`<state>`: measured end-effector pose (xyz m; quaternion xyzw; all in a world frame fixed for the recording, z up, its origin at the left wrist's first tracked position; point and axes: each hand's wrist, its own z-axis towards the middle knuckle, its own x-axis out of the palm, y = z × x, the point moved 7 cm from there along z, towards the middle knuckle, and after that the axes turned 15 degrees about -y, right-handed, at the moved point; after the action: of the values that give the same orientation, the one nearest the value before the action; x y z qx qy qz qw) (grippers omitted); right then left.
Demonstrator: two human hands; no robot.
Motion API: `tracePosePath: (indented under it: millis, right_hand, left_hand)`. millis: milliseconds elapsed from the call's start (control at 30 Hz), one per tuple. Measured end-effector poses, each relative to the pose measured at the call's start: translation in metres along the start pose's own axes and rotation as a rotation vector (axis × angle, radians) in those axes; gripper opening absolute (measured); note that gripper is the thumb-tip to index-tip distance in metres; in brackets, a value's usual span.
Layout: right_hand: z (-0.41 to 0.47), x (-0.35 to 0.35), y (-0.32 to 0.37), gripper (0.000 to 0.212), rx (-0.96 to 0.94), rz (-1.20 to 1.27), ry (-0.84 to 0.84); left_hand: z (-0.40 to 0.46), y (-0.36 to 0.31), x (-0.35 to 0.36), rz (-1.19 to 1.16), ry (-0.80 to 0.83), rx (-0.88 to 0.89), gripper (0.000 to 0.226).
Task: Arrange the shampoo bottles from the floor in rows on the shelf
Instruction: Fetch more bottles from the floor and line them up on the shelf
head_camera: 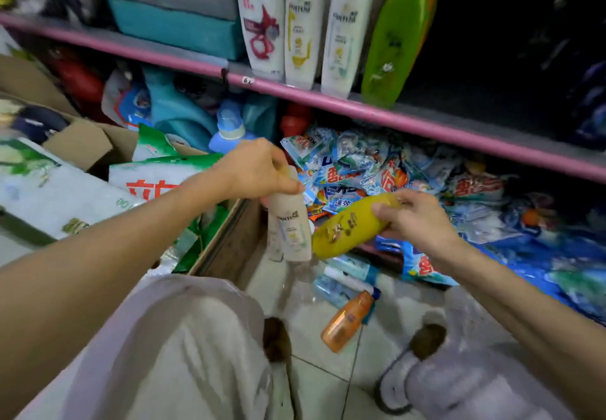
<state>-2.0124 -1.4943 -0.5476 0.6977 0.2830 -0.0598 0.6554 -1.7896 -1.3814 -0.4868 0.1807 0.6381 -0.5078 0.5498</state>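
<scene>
Four shelf bottles [331, 22], two in hands [328, 190]

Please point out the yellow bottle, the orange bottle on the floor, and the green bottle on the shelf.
yellow bottle [347, 226]: head view, middle of its body, at the label.
orange bottle [348, 321]: head view, middle of its body.
green bottle [398, 39]: head view, middle of its front face.
</scene>
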Motion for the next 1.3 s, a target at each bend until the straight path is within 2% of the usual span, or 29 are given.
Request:
tracePosePath:
  millis: [167,300,433,533,633,767,867,900,967,1033,1067,1167,1233,1300]
  right_hand:
    - [-0.018,-0.102,0.054,0.006,-0.077,0.263,-0.214]
    - [-0.017,-0.185,0.106,0.003,-0.311,0.322,-0.486]
    - [-0.002,-0.226,0.156,0.029,-0.632,-0.101,-0.71]
    - [0.021,-0.229,0.169,0.035,-0.664,-0.354,-0.771]
    - [0.046,-0.22,0.165,0.039,-0.557,-0.494,-0.733]
    - [0.065,-0.219,0.16,0.044,-0.44,-0.52,-0.709]
    - [0.069,-0.214,0.163,0.054,-0.382,-0.62,-0.616]
    - [0.064,-0.21,0.166,0.057,-0.404,-0.684,-0.608]
    - [0.042,-0.195,0.177,0.059,-0.581,-0.752,-0.687]
    - [0.009,-0.173,0.181,0.048,-0.773,-0.603,-0.687]
    - [-0.006,-0.159,0.175,0.045,-0.755,-0.433,-0.567]
    - [-0.039,-0.102,0.145,0.051,-0.451,-0.047,-0.021]
    - [-0.049,-0.082,0.128,0.043,-0.424,-0.007,0.072]
    - [-0.05,-0.078,0.118,0.034,-0.415,0.047,0.016]
  left_hand:
    - [-0.01,-0.037,-0.041,-0.31,-0.167,-0.083,0.035]
    - [-0.008,-0.075,-0.06,-0.443,-0.269,-0.038,0.032]
    - [-0.002,-0.116,-0.078,-0.446,-0.323,0.051,0.033]
    - [0.004,-0.137,-0.092,-0.414,-0.354,0.122,0.03]
    - [0.01,-0.151,-0.105,-0.418,-0.384,0.166,0.031]
    - [0.013,-0.162,-0.117,-0.453,-0.427,0.19,0.034]
    - [0.014,-0.167,-0.122,-0.425,-0.433,0.21,0.036]
    - [0.014,-0.168,-0.123,-0.426,-0.429,0.208,0.036]
    - [0.015,-0.168,-0.123,-0.45,-0.414,0.199,0.035]
    - [0.016,-0.167,-0.119,-0.497,-0.381,0.18,0.033]
    - [0.016,-0.167,-0.117,-0.533,-0.358,0.167,0.032]
    - [0.017,-0.171,-0.109,-0.646,-0.298,0.146,0.03]
    - [0.016,-0.175,-0.105,-0.66,-0.293,0.151,0.029]
    - [0.014,-0.179,-0.101,-0.641,-0.282,0.184,0.028]
